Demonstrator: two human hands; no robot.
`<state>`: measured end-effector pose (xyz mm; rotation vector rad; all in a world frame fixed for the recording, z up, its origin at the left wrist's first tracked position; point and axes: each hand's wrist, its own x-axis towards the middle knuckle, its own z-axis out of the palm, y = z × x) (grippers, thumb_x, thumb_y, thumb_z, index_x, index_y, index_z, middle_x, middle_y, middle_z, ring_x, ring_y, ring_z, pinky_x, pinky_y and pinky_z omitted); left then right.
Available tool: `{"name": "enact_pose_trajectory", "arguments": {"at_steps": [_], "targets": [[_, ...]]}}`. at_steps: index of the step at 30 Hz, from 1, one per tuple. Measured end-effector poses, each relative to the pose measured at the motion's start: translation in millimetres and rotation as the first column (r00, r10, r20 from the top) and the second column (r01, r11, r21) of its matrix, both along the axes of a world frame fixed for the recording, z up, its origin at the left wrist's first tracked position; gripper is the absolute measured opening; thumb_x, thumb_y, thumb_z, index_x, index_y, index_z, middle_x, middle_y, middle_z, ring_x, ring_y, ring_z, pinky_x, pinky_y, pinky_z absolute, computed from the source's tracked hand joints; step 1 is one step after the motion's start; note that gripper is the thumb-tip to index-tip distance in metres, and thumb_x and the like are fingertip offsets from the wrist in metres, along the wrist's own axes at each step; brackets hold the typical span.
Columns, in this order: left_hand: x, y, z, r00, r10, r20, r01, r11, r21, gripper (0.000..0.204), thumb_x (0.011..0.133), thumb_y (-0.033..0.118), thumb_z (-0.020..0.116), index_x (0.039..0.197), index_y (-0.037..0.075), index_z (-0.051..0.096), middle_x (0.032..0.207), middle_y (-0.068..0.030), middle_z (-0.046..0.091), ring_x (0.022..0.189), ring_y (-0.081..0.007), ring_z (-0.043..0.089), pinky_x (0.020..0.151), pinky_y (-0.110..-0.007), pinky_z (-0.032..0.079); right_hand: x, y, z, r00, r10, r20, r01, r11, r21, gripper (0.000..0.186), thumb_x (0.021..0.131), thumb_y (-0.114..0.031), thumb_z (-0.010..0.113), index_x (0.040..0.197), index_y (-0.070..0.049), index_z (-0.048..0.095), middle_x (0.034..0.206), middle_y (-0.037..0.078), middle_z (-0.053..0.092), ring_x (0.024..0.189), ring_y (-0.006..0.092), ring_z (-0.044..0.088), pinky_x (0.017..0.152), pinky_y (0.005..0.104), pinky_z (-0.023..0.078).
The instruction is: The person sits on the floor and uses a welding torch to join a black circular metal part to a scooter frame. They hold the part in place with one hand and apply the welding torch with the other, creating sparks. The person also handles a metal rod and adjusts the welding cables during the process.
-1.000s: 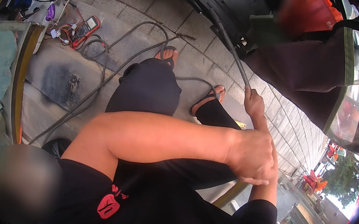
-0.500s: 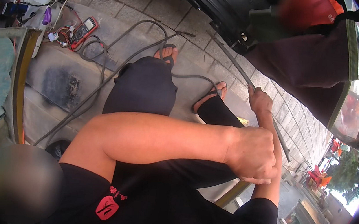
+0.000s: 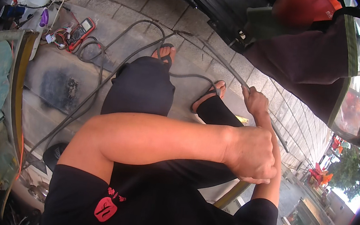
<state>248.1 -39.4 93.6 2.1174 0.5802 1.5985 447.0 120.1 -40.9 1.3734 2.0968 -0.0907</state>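
Right hand grips a rod, left hand fisted.
Paving spans the gap between rod and dark cloth edge.

To the right of the right hand, room is found over the paving, crossed by the stick. Above, the way is blocked by dark cloth; leftward, by a foot.

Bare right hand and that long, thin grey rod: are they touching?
Touching. The head view shows the right hand closed around the long, thin grey rod, which extends beyond the fist.
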Motion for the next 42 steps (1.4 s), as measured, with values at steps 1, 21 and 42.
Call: {"name": "enact_pose_trajectory", "arguments": {"at_steps": [1,21,42], "targets": [[0,0,1,1.0,-0.002,-0.009,0.002,1.0,0.001,0.038,0.094,0.034,0.069,0.065,0.012,0.055,0.056,-0.0033,0.06,0.051,-0.0252,0.064,0.047,-0.039,0.049,7,9,-4,0.998,-0.069,-0.014,0.069,0.997,0.037,0.069,0.108,-0.063,0.04,0.105,-0.001,0.071,0.098,0.031,0.074,0.099,0.0475,0.073,0.09,0.0578,0.055],[0,1,1,1.0,-0.027,-0.002,0.027,0.999,-0.03,0.038,0.094,0.032,0.067,0.065,0.012,0.055,0.057,-0.0036,0.06,0.051,-0.025,0.065,0.047,-0.039,0.048,10,16,-1,0.998,-0.063,0.013,0.063,0.998,0.004,0.077,0.107,-0.067,0.036,0.106,0.0,0.074,0.099,0.031,0.075,0.101,0.0486,0.072,0.092,0.0566,0.055],[-1,-3,3,0.999,-0.032,0.008,0.033,0.999,-0.028,0.037,0.092,0.032,0.07,0.066,0.012,0.052,0.056,-0.0023,0.056,0.05,-0.0226,0.063,0.045,-0.037,0.046,2,11,6,0.993,-0.11,0.03,0.11,0.994,0.023,0.079,0.106,-0.069,0.037,0.104,-0.001,0.076,0.101,0.028,0.076,0.101,0.0443,0.074,0.092,0.0549,0.056]]}}
